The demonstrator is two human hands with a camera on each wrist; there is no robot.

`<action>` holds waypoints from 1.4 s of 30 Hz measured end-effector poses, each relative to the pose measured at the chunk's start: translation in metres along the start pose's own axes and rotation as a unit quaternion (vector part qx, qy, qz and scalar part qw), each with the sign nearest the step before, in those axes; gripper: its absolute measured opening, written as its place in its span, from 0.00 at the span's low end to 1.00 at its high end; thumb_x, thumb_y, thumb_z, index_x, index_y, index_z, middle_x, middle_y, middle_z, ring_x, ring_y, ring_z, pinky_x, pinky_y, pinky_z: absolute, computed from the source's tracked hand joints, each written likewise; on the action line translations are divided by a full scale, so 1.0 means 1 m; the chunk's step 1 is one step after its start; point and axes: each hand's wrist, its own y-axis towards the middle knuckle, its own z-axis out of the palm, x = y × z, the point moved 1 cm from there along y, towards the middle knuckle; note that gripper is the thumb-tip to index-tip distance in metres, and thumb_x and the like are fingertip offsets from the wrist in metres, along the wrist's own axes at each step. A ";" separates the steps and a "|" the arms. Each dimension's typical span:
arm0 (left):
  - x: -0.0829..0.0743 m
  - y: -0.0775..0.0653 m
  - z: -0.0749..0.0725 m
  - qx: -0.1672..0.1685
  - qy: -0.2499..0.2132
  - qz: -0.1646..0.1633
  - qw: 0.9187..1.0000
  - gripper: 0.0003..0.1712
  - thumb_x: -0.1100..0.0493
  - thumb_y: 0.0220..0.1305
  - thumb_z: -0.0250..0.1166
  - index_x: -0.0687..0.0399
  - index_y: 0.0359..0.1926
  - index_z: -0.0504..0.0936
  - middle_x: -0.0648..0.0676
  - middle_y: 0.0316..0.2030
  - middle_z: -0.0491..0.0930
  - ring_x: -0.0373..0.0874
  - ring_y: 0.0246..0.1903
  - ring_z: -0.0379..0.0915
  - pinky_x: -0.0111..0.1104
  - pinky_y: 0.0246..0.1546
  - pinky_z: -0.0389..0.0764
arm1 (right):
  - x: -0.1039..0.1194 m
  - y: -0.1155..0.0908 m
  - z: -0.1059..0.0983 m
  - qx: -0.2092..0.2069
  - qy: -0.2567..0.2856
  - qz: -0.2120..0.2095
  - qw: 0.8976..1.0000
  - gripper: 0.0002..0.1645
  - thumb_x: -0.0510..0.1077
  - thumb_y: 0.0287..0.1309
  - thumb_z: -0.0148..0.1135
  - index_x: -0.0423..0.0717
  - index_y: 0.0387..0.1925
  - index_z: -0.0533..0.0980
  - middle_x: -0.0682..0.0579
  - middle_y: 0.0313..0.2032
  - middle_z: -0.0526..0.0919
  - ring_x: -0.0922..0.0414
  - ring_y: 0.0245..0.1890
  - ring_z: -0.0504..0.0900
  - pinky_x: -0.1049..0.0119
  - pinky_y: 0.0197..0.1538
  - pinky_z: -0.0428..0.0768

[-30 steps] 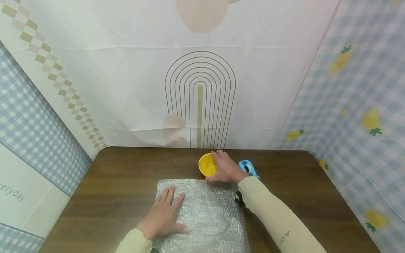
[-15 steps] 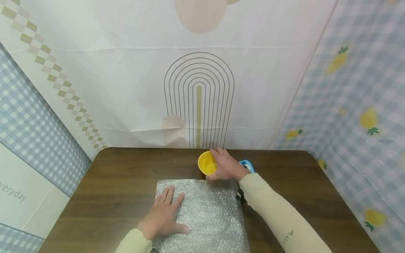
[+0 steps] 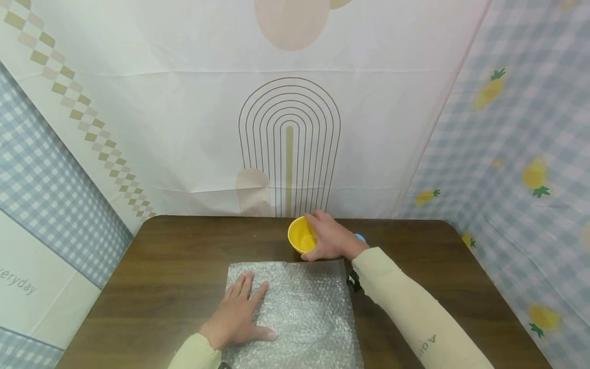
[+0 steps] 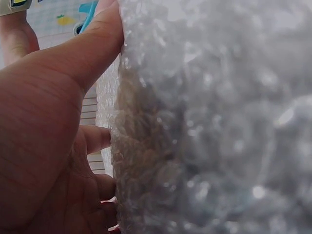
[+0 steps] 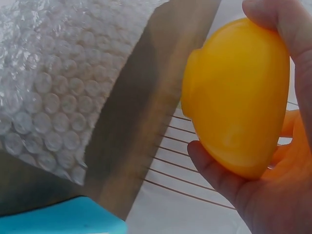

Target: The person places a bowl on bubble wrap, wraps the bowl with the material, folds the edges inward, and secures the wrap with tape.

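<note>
A small yellow bowl [image 3: 299, 236] is gripped at its right side by my right hand [image 3: 331, 238], just beyond the far edge of the bubble wrap. The right wrist view shows the bowl's [image 5: 239, 97] round outside and foot, with thumb and fingers around its rim. My left hand [image 3: 237, 313] rests with spread, straight fingers on the left part of the silvery bubble wrap [image 3: 309, 312]. From the left wrist, the bubble wrap [image 4: 214, 117] fills most of the view beside the thumb. Its near end runs out of the head view.
Behind my right wrist, a blue tape dispenser [image 3: 360, 237] is mostly hidden; part of its blue body [image 5: 63, 219] shows in the right wrist view. The dark wooden table [image 3: 175, 277] ends at a patterned white cloth [image 3: 198, 138], with checked cloth on both sides.
My right hand and the bowl have shifted slightly toward the table's far edge. My right wrist now covers more of the tape dispenser. My left hand stays in place.
</note>
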 end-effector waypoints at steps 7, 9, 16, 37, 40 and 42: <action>-0.001 0.000 -0.001 0.003 -0.001 -0.004 1.000 0.68 0.22 0.46 0.74 0.51 0.80 0.62 0.71 0.82 0.44 0.71 0.82 0.39 0.64 0.79 0.52 | 0.002 -0.001 -0.012 0.001 -0.007 -0.014 1.000 0.66 0.63 0.42 0.80 0.43 0.78 0.60 0.42 0.67 0.70 0.50 0.55 0.73 0.60 0.50 0.81; -0.001 0.000 -0.001 0.001 0.002 -0.003 1.000 0.68 0.22 0.46 0.74 0.51 0.80 0.62 0.71 0.82 0.44 0.71 0.82 0.40 0.64 0.79 0.52 | 0.002 -0.001 -0.015 0.001 -0.009 -0.014 1.000 0.66 0.63 0.42 0.80 0.42 0.78 0.60 0.42 0.67 0.70 0.49 0.56 0.73 0.60 0.50 0.81; -0.001 0.000 0.000 -0.004 -0.001 0.001 1.000 0.67 0.22 0.46 0.74 0.52 0.79 0.63 0.71 0.82 0.45 0.71 0.82 0.40 0.65 0.78 0.53 | 0.005 -0.005 -0.023 0.002 -0.001 -0.017 1.000 0.66 0.61 0.42 0.81 0.41 0.78 0.60 0.41 0.68 0.69 0.47 0.58 0.72 0.57 0.53 0.82; 0.000 0.000 0.000 -0.004 -0.002 0.001 1.000 0.67 0.23 0.47 0.74 0.51 0.80 0.62 0.71 0.82 0.44 0.70 0.82 0.39 0.64 0.79 0.52 | 0.009 -0.017 -0.020 0.015 0.006 -0.033 0.999 0.69 0.60 0.40 0.83 0.45 0.79 0.59 0.41 0.72 0.66 0.49 0.59 0.73 0.55 0.55 0.84; 0.000 0.000 0.000 -0.004 -0.003 0.002 1.000 0.67 0.23 0.47 0.74 0.50 0.80 0.62 0.71 0.82 0.44 0.70 0.82 0.39 0.64 0.79 0.52 | 0.009 -0.019 -0.019 0.019 0.007 -0.035 0.999 0.68 0.59 0.40 0.83 0.46 0.80 0.58 0.40 0.74 0.64 0.49 0.60 0.73 0.54 0.56 0.85; 0.001 0.000 0.000 -0.004 -0.003 0.001 1.000 0.67 0.23 0.47 0.74 0.50 0.80 0.61 0.71 0.82 0.43 0.70 0.82 0.38 0.64 0.79 0.52 | 0.010 -0.020 -0.020 0.022 0.006 -0.036 0.999 0.69 0.59 0.40 0.83 0.48 0.80 0.58 0.40 0.75 0.63 0.48 0.61 0.73 0.53 0.57 0.84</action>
